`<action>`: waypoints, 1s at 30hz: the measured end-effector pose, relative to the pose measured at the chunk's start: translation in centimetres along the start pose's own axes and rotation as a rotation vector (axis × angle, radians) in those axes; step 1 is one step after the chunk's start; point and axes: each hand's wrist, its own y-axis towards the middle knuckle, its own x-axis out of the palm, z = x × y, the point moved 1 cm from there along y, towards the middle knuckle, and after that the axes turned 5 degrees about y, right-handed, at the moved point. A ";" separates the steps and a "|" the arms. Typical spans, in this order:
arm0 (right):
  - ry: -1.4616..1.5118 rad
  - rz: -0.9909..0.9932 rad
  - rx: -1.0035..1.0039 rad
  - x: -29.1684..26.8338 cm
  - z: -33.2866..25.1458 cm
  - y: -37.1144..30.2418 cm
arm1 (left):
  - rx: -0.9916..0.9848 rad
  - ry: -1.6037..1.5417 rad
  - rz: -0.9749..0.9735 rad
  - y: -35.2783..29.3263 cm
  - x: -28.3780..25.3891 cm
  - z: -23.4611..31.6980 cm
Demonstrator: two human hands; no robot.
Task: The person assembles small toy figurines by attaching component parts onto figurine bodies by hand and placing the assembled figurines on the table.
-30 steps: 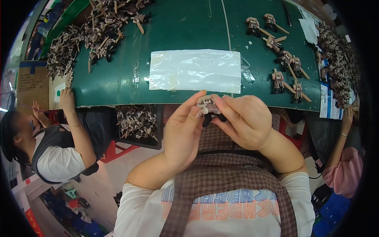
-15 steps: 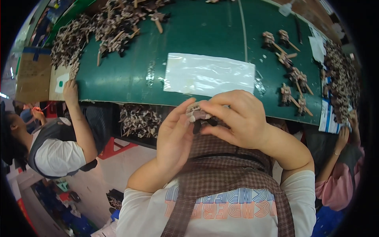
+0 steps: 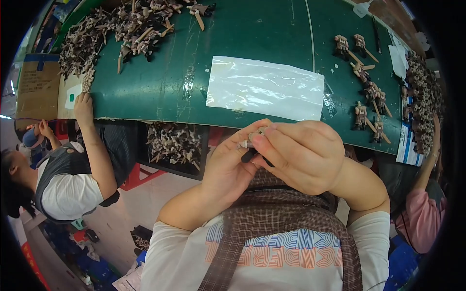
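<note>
In front of my chest, just off the near table edge, both hands hold a small toy figurine (image 3: 249, 155) with dark legs. My left hand (image 3: 225, 167) supports it with thumb and fingers closed around its left side. The fingertips of my right hand (image 3: 308, 153) pinch its upper part and cover most of it. Only a pale bit and the dark legs show. Beyond my hands, a white sheet under clear film (image 3: 264, 87) lies on the green table (image 3: 155, 92). Several similar figurines (image 3: 360, 116) with flat wooden-looking sticks stand or lie at the right.
A heap of figurines (image 3: 141, 36) covers the far left. A black crate of figurines (image 3: 174, 148) sits below the table edge, left of me. A cardboard box (image 3: 36, 92) stands at far left. Co-workers sit on both sides; more figurines (image 3: 422, 106) fill the right end.
The right hand has closed further over the figurine, hiding its body. Both hands have shifted slightly right in the picture. The right co-worker's arm has reached farther up along the figurines.
</note>
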 end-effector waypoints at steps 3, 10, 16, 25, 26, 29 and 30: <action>-0.094 -0.004 -0.033 0.3 -0.6 -1.4 | -0.017 -0.012 0.001 0.1 -0.4 -0.6; 0.213 -0.072 0.226 -1.3 -1.1 -0.1 | -0.070 0.068 -0.051 0.3 0.2 -0.7; 0.296 -0.029 0.287 -1.1 -0.8 -0.3 | -0.071 0.149 -0.031 0.4 1.1 -0.8; 0.351 -0.106 0.322 -2.4 0.3 0.7 | -0.034 0.113 0.021 -0.1 0.1 -1.0; 0.353 -0.160 0.331 -3.0 1.2 0.8 | 0.001 0.154 -0.128 0.1 -2.1 -0.1; 0.050 -0.256 0.317 -3.6 5.0 0.8 | 0.067 0.465 -0.122 -2.4 -8.2 4.2; 0.005 -0.290 0.433 -3.1 7.4 1.4 | 0.054 0.528 -0.025 -3.5 -10.4 5.6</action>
